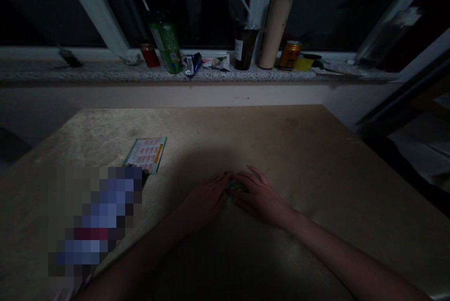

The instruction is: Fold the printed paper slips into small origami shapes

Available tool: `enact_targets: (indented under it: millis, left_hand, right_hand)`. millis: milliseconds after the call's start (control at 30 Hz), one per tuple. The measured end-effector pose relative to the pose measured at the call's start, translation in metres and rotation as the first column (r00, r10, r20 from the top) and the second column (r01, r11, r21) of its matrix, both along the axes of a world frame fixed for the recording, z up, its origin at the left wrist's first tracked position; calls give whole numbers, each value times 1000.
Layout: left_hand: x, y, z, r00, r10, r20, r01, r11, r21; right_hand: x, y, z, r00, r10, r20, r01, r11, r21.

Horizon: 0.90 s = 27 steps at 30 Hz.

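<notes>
My left hand (210, 194) and my right hand (259, 199) meet over the middle of the wooden table. Between them is a small green-and-yellow patterned piece (232, 187), mostly covered by fingers and too dark to name for certain. The left hand's fingers are pressed together and closed at its left side. On the right, the thumb and fingers bend around the piece, with one finger raised. A printed card (146, 151) with red blocks and a green border lies flat farther left.
A blurred-out bluish long object (105, 212) lies on the table (281, 137) at left. Along the granite windowsill (211, 75) stand a green bottle (167, 45), a dark cup with a straw (244, 48), a tall beige flask (276, 24) and an orange can (290, 56).
</notes>
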<state>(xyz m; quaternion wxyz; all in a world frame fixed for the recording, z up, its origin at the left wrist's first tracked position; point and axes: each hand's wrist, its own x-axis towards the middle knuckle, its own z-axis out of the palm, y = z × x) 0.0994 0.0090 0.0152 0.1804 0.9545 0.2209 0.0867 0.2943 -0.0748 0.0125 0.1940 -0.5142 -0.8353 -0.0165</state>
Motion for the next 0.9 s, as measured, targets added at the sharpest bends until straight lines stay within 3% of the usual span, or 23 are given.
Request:
enact_targets:
  millis: [667,900]
  left_hand:
    - [3,-4,-4,1000,19,-14,-18,996,83]
    - [3,-4,-3,1000,3,-7,-3,997,72]
  right_hand:
    - [-6,-6,2,997,-2,81,1,1000,17]
    - [-5,-8,3,998,-50,50,52,998,-38]
